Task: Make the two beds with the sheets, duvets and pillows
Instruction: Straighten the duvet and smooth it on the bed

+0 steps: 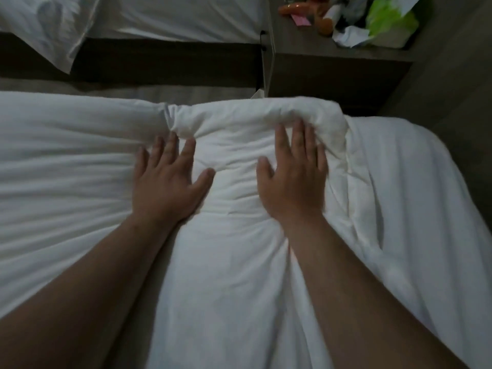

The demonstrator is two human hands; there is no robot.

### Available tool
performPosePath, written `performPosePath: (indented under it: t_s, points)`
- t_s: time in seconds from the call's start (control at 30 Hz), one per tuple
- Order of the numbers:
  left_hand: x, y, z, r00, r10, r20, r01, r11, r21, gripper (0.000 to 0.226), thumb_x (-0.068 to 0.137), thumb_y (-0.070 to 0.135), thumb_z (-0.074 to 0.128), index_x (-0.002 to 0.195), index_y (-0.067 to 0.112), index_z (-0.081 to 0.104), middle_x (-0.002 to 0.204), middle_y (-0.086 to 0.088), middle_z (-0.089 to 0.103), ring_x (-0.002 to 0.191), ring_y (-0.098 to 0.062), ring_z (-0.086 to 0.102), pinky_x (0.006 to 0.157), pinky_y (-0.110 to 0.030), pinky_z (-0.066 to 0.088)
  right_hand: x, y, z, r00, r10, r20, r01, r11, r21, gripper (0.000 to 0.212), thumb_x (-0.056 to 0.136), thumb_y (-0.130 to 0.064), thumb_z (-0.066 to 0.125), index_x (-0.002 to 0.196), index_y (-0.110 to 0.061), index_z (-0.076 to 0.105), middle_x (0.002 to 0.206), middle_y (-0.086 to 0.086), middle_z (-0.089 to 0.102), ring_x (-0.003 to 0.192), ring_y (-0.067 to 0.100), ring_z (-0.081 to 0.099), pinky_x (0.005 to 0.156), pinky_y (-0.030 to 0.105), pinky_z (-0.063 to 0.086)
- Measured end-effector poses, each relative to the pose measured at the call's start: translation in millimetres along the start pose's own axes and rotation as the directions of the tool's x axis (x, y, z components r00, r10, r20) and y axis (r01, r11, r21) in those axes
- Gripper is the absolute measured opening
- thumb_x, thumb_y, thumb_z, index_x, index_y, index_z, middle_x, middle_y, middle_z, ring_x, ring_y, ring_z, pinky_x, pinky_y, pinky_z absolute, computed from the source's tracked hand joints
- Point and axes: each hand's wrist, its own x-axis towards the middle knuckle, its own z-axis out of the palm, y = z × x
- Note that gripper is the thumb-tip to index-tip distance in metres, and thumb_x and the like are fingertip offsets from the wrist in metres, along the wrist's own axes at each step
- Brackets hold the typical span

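A white duvet [234,262] lies bunched across the near bed, over a white sheet [58,161] that shows to the left. My left hand [167,182] presses flat on the duvet's left edge with fingers spread. My right hand [295,179] lies flat on the duvet near its folded far end, fingers straight. Across a gap stands the second bed [173,17], with white bedding and a pillow [40,30] hanging over its edge at the top left.
A dark nightstand [332,73] stands between the beds at the top right, cluttered with a green bag [388,20], orange items [292,8] and crumpled paper. A strip of grey floor [133,89] runs between the beds. A grey wall is on the right.
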Motion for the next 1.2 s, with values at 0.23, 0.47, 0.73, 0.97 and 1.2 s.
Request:
performPosePath:
  t_s: [0.23, 0.47, 0.73, 0.97, 1.2]
  points:
    - [41, -5, 1, 0.990, 0.052, -0.128, -0.063, 0.994, -0.085, 0.084, 0.083, 0.074, 0.026, 0.151, 0.026, 0.033, 0.160, -0.010, 0.028, 0.149, -0.026, 0.020, 0.119, -0.048, 0.013, 27, 20, 28, 0.989, 0.070, 0.132, -0.074, 0.997, 0.020, 0.066, 0.100, -0.055, 0.021, 0.158, -0.025, 0.012, 0.166, 0.006, 0.005, 0.153, 0.020, 0.000, 0.124, 0.042, 0.000]
    - [55, -6, 13, 0.999, 0.007, -0.033, -0.009, 0.997, -0.075, 0.087, 0.080, 0.077, 0.013, 0.152, 0.030, 0.029, 0.162, -0.005, 0.023, 0.150, -0.023, 0.016, 0.120, -0.046, 0.009, 37, 16, 36, 0.976, 0.079, 0.205, -0.081, 0.997, 0.004, 0.067, 0.098, -0.057, 0.018, 0.157, -0.026, 0.019, 0.166, 0.004, 0.012, 0.152, 0.018, 0.006, 0.123, 0.042, 0.003]
    - [56, -14, 7, 0.988, 0.005, 0.153, 0.009, 0.996, -0.090, 0.087, 0.084, 0.077, 0.020, 0.155, 0.027, 0.021, 0.164, -0.005, 0.014, 0.152, -0.022, 0.009, 0.120, -0.043, 0.004, 26, 7, 35, 0.992, 0.083, 0.099, -0.085, 0.996, 0.016, 0.067, 0.095, -0.056, 0.023, 0.154, -0.025, 0.027, 0.163, 0.007, 0.020, 0.151, 0.023, 0.013, 0.122, 0.045, 0.009]
    - [-73, -21, -60, 0.981, 0.093, 0.172, -0.027, 0.936, -0.351, 0.076, 0.082, 0.061, 0.029, 0.137, 0.015, 0.054, 0.141, -0.016, 0.051, 0.131, -0.028, 0.046, 0.103, -0.033, 0.025, 3, 12, -4, 0.964, 0.064, 0.256, -0.067, 0.998, 0.001, 0.061, 0.095, -0.055, 0.029, 0.150, -0.028, 0.031, 0.161, 0.012, 0.021, 0.147, 0.032, 0.021, 0.120, 0.048, 0.018]
    - [-265, -93, -138, 0.971, -0.065, 0.230, 0.151, 0.912, -0.382, 0.034, 0.085, 0.049, 0.039, 0.088, 0.020, 0.057, 0.098, -0.003, 0.060, 0.100, -0.023, 0.053, 0.092, -0.043, 0.042, -87, -79, -88, 0.896, 0.086, 0.435, -0.114, 0.993, 0.040, 0.046, 0.095, -0.037, 0.041, 0.130, -0.013, 0.058, 0.137, 0.021, 0.053, 0.125, 0.039, 0.048, 0.106, 0.047, 0.039]
